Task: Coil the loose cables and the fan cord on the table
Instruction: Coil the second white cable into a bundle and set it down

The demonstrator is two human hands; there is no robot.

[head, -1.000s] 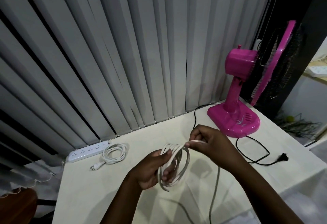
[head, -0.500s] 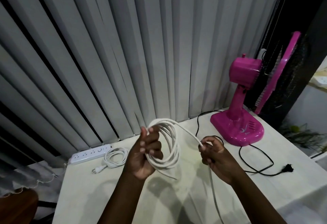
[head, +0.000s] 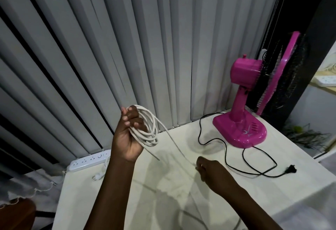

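Coiling is partway: at lower left the strip (head: 88, 161) cable looks bundled behind the arm, while the fan cord (head: 241, 153) sprawls untouched across the bench (head: 283, 180) at right. Mid-frame, the left hand (head: 128, 135) clenches the white coil (head: 145, 126); lower right of it, the right hand (head: 211, 170) pinches its loose tail.

White cable (head: 145, 130); pink fan (head: 241, 102), black cord (head: 243, 157); grey blinds (head: 109, 48).

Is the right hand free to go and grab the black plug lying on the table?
Probably not yet: the right hand is pinching the white cable. The path to the black plug looks unobstructed once it lets go.
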